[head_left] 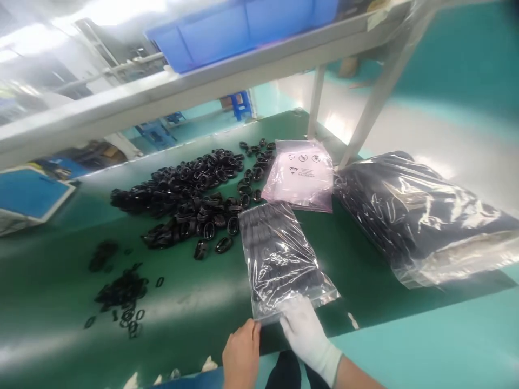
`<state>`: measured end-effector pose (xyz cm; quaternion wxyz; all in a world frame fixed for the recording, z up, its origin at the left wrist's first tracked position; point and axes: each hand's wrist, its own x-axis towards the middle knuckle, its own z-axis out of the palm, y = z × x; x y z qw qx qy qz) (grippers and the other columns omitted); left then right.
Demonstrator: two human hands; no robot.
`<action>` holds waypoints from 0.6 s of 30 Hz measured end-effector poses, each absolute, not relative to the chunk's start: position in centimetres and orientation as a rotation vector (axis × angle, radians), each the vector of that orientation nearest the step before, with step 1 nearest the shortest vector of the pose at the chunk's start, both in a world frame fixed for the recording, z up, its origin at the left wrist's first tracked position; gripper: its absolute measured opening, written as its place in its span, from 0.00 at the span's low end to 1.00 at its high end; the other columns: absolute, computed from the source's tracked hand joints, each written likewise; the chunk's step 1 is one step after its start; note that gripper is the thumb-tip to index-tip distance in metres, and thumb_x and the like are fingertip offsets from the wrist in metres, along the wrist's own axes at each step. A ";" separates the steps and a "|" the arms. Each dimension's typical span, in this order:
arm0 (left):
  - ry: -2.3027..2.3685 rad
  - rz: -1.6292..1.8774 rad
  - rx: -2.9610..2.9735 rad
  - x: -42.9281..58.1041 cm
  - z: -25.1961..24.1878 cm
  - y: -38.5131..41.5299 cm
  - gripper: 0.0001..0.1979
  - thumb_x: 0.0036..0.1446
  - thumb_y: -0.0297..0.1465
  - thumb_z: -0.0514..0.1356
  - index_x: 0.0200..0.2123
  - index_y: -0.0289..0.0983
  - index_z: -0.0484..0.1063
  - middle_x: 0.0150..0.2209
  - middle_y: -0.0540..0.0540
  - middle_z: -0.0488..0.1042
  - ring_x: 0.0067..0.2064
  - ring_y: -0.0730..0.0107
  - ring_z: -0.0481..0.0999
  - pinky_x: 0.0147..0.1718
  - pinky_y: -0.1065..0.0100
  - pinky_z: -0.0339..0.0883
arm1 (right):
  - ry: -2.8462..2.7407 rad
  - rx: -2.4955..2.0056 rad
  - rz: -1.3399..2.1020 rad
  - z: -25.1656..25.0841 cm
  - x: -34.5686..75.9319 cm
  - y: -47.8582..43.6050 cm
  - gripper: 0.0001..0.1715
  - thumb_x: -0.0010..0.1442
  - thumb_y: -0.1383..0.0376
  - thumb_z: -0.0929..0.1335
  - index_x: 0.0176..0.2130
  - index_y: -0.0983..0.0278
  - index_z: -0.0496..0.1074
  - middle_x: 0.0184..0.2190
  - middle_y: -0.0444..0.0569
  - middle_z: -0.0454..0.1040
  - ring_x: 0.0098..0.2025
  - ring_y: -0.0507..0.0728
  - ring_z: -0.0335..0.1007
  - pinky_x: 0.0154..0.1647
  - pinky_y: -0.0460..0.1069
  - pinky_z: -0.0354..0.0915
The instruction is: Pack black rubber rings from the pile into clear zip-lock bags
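Note:
A clear zip bag (279,259) packed with rows of black parts lies flat on the green table mat (194,302), its open-end strip towards me. My bare left hand (242,351) pinches the near left corner of this bag. In a white glove, my right hand (306,332) grips the same near edge a little further right, its fingers on top and the thumb at the edge. Beyond the bag spreads a large heap of black oval ring-shaped parts (190,186). A pink antistatic bag (302,175) with printed symbols touches the far end of the clear bag.
A large plastic bag of dark contents (421,205) bulges on the right. Small black rings (124,292) lie in a pile at left. Overhead runs a shelf beam (194,81) carrying a blue bin (243,32); a slanted post (377,92) stands behind the bags.

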<state>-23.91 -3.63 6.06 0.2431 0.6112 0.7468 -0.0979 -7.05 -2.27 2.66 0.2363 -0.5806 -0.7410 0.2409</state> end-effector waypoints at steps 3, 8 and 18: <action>2.035 -0.150 1.463 -25.2 7.3 -3.7 0.10 0.55 0.32 0.46 0.28 0.41 0.65 0.25 0.51 0.73 0.27 0.71 0.71 0.24 0.72 0.56 | -1.935 -1.551 0.860 3.6 -3.2 -3.4 0.13 0.56 0.66 0.59 0.35 0.58 0.71 0.34 0.47 0.72 0.38 0.56 0.67 0.41 0.51 0.62; 1.935 0.335 0.824 -25.8 7.2 -2.6 0.20 0.53 0.46 0.47 0.29 0.36 0.66 0.22 0.48 0.72 0.22 0.73 0.70 0.21 0.72 0.61 | -1.168 -2.105 1.063 4.5 4.1 -1.9 0.22 0.54 0.53 0.61 0.45 0.62 0.63 0.32 0.50 0.72 0.30 0.55 0.69 0.30 0.50 0.66; 1.748 0.473 0.623 -24.1 5.5 -1.7 0.21 0.42 0.48 0.58 0.24 0.34 0.64 0.20 0.48 0.71 0.18 0.77 0.68 0.17 0.74 0.61 | -0.646 -1.776 1.898 3.9 5.1 1.6 0.14 0.53 0.57 0.64 0.35 0.65 0.61 0.24 0.49 0.71 0.21 0.52 0.69 0.17 0.45 0.65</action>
